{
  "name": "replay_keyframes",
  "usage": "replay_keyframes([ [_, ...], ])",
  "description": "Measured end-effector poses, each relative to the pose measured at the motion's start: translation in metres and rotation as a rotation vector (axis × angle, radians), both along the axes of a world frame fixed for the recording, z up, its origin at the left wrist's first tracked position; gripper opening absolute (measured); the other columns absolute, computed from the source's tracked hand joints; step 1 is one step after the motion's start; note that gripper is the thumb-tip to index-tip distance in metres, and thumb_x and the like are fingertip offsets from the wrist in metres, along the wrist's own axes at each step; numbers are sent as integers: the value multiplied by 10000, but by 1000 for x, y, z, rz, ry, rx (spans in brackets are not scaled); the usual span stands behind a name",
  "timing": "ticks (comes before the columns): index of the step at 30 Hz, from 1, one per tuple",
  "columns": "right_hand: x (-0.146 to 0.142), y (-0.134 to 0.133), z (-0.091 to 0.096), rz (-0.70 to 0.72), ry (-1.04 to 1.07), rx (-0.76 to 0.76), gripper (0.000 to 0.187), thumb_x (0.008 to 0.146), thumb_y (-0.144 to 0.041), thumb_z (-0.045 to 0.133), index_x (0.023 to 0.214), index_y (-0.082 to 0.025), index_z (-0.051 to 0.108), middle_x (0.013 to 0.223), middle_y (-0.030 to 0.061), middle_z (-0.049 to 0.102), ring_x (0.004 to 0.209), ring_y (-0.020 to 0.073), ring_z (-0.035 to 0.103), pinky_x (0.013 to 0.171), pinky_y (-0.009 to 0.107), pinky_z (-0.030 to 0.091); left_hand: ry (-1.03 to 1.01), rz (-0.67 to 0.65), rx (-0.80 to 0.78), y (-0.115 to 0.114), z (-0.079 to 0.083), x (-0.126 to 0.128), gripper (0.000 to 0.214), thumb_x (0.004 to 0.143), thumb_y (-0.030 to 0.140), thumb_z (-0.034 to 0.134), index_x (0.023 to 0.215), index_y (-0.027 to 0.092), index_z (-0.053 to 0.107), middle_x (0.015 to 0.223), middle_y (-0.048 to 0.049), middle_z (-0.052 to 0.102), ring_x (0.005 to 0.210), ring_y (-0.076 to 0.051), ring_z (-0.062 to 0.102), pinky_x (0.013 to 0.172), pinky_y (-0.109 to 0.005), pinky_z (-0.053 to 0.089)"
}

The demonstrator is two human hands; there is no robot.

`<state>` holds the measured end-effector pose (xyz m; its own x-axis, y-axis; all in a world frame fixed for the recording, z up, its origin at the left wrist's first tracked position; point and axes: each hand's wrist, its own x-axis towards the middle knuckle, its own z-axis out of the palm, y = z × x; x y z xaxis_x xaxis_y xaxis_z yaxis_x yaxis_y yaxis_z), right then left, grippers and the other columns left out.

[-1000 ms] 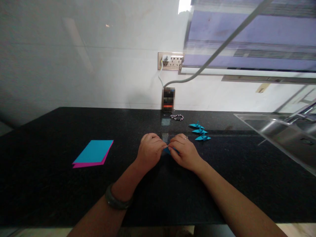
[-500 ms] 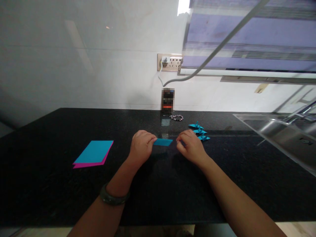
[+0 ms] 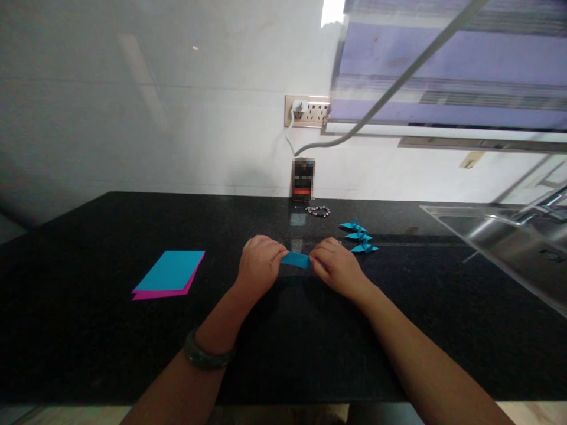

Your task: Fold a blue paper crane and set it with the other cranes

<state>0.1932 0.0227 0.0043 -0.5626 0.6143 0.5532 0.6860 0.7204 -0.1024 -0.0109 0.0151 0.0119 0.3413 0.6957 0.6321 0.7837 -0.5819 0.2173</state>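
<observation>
Pinched shut, our left hand (image 3: 260, 263) and right hand (image 3: 337, 265) hold opposite ends of the blue paper strip (image 3: 296, 260), right having just regained its end, so both sides are steadied.

no text, label, brand or number can be read for certain. the dark upright box (image 3: 303, 179) against the wall is pixelated, so any print on it is lost. a small dark mark (image 3: 550, 255) in the steel sink (image 3: 531, 274) may be lettering, but it is too blurred to tell.
</observation>
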Motion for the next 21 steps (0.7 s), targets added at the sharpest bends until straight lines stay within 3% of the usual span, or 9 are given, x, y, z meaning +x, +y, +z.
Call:
replay_keyframes([
  [3,6,1,3,-96,83,17,158,814,-216,463,801,-164,611,783,83,599,819,198,501,751,347,395,13,54,36,1,-1,-3,222,807,248,444,724,179,638,733,-56,641,764,-187,529,737,-350,381],
  [5,4,-2,4,-103,138,15,183,814,-257,478,915,-166,600,872,92,603,869,206,502,774,357,395,42,17,22,-1,-2,1,220,807,244,444,720,182,636,720,-50,639,763,-184,527,732,-344,380],
  [7,-3,-7,4,6,94,-4,242,806,-309,499,989,-175,582,923,89,604,885,201,504,789,355,395,61,-61,-3,-4,-3,7,218,809,236,443,723,184,636,719,-37,643,756,-173,527,731,-334,382],
  [9,-9,-11,2,118,18,-36,190,832,-264,458,930,-183,599,834,66,614,823,175,516,749,320,402,65,-110,-26,-6,-4,12,217,813,244,446,723,183,634,719,-30,644,760,-169,528,743,-333,384],
  [13,-12,-10,-2,103,46,-42,187,837,-218,436,823,-169,616,752,57,612,752,160,514,715,308,396,-27,-112,-60,-6,-3,12,201,802,262,477,710,182,637,722,-30,646,756,-167,538,746,-331,395],
  [18,-9,-6,-5,36,255,-105,169,809,-231,477,762,-177,630,713,46,608,713,157,525,698,312,405,-462,39,-146,-2,-2,5,218,776,330,510,723,168,646,747,-43,649,759,-170,563,741,-327,425],
  [21,-13,-6,-10,11,512,-264,182,803,-264,488,737,-183,638,687,33,597,648,140,531,618,277,420,-806,27,-441,-2,-2,9,310,764,411,506,838,147,649,790,-65,659,742,-173,584,695,-314,446],
])
